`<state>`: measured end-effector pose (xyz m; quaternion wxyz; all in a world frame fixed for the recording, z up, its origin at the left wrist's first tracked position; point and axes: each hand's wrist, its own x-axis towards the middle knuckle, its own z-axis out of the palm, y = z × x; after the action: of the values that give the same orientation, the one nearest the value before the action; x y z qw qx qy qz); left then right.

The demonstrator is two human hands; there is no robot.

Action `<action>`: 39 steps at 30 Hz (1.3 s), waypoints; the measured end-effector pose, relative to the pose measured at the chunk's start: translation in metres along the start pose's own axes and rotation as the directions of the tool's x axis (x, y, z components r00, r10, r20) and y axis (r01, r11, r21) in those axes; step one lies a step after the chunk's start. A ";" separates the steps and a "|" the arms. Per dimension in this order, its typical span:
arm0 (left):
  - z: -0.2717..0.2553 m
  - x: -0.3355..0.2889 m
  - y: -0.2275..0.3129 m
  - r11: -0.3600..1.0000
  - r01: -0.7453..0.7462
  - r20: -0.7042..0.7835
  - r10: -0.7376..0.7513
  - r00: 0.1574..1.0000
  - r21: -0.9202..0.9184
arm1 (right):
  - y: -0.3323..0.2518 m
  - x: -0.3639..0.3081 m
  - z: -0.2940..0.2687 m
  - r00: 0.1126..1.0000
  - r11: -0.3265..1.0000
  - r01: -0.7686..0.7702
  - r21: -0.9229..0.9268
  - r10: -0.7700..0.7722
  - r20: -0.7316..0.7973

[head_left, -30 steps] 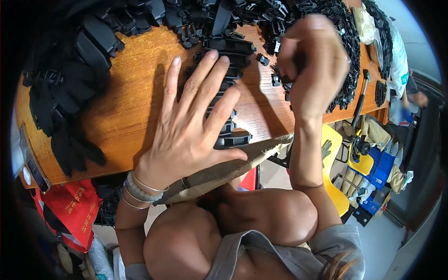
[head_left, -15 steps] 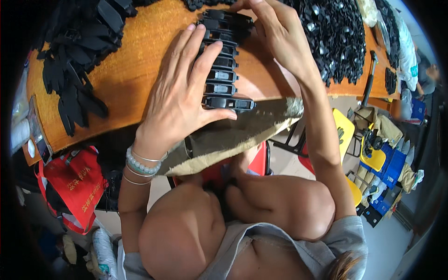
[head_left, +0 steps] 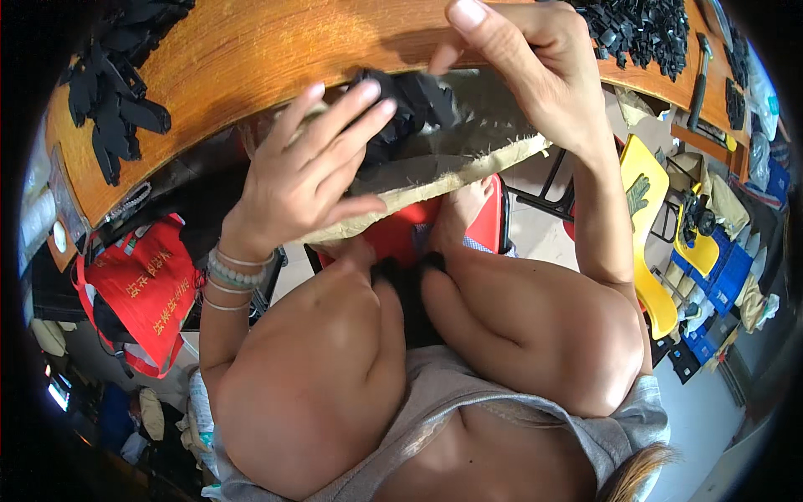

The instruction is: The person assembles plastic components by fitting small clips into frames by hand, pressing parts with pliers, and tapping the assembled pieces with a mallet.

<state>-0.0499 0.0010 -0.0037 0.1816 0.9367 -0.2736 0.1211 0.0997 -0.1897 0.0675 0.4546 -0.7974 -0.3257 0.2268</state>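
Observation:
Several black plastic parts [head_left: 410, 105], blurred by motion, are at the table's front edge over the mouth of a sack with a pale frayed rim [head_left: 452, 174]. My left hand [head_left: 305, 171] is beside them on the left, open with its fingers spread, and its fingertips overlap them in view. Higher up on the right, my right hand [head_left: 544, 71] is open, thumb stretched out and apart from a bent finger, with nothing visible between them. Whether the parts touch the sack cannot be made out.
Black plastic pieces lie heaped on the wooden table [head_left: 276, 50] at left and far right. A hammer-like tool [head_left: 699, 84] rests at the right end. A red bag [head_left: 138, 293] hangs at left. Yellow chairs [head_left: 648, 217] and blue crates [head_left: 719, 272] stand at right.
The row of black parts has left the tabletop and dropped over the front edge into the sack's mouth. My left hand has come off it and spread; my right hand has moved slightly right.

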 end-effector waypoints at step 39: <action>-0.014 0.091 -0.012 -0.071 0.239 0.227 -0.648 0.727 -0.968 | 0.056 0.066 0.000 0.805 0.672 0.008 -0.741 -0.444 -0.394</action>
<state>0.0293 -0.0264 0.0353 0.8136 0.5755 0.0816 -0.0113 0.1619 -0.1629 0.0145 0.2112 -0.8894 -0.3448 -0.2134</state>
